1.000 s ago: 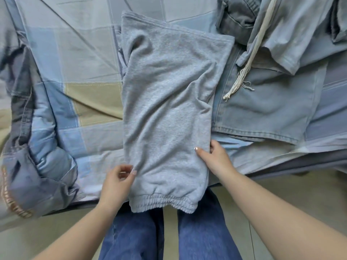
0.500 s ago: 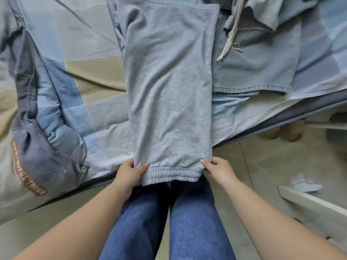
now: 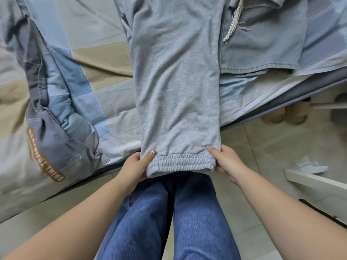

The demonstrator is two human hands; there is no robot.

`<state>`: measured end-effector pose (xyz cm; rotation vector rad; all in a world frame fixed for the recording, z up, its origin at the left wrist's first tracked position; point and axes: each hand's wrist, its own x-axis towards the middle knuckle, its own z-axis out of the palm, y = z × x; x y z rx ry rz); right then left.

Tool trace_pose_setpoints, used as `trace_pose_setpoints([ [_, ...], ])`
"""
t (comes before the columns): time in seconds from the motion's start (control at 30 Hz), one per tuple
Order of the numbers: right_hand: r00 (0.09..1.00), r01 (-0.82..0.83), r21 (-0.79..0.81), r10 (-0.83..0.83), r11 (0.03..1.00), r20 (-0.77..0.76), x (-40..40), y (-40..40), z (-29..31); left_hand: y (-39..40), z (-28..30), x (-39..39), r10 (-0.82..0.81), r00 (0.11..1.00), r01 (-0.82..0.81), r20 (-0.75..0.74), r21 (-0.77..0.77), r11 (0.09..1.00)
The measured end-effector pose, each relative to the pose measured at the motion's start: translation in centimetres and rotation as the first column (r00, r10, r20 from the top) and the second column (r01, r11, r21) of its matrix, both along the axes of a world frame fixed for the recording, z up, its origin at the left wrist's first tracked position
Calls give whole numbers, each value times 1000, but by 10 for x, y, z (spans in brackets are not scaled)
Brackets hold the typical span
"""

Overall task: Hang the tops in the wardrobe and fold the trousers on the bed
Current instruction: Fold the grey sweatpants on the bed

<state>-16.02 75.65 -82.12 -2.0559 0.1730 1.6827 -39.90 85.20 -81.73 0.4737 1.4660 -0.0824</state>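
Observation:
Grey sweat trousers (image 3: pixel 176 77) lie lengthwise on the bed, legs stacked, with the elastic cuffs hanging over the bed's near edge. My left hand (image 3: pixel 136 165) pinches the cuff's left corner, thumb on top. My right hand (image 3: pixel 226 161) pinches the cuff's right corner the same way. To the right of the trousers lies a pale blue denim garment (image 3: pixel 262 44) with a cream drawstring (image 3: pixel 233 23). The waistband end of the grey trousers is out of view at the top.
The bed (image 3: pixel 97 64) has a blue, grey and tan patchwork cover. A bunched grey-blue garment with an orange label (image 3: pixel 47 152) lies at the left edge. Tan slippers (image 3: pixel 287 114) sit under the bed at right. A white furniture edge (image 3: pixel 319 184) and crumpled paper (image 3: pixel 309 164) are on the tiled floor.
Both hands slid down the trousers' sides to the cuff and now pinch its corners. The trousers are pulled straighter and smoother toward me.

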Motion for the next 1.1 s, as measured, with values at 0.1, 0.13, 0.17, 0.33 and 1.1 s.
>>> trace_pose_setpoints([
  [0.1, 998, 56, -35, -55, 998, 36, 1, 9, 21, 8, 24, 0, -14, 999, 17, -50, 56, 998],
  [0.13, 996, 72, -26, -71, 997, 46, 1, 13, 25, 11, 30, 0, -9, 997, 16, -73, 103, 995],
  [0.17, 993, 106, 4, -106, 994, 60, 4, 20, 32, 18, 39, 3, -17, 995, 33, -95, 169, 985],
  [0.33, 981, 126, 130, -143, 984, 133, 36, 77, 63, 81, 81, 34, -50, 999, 44, 9, 334, 941],
  [1.1, 945, 323, 353, -284, 878, -159, 164, 351, -8, 343, -1, 193, 365, 926, -376, 102, 353, 856],
])
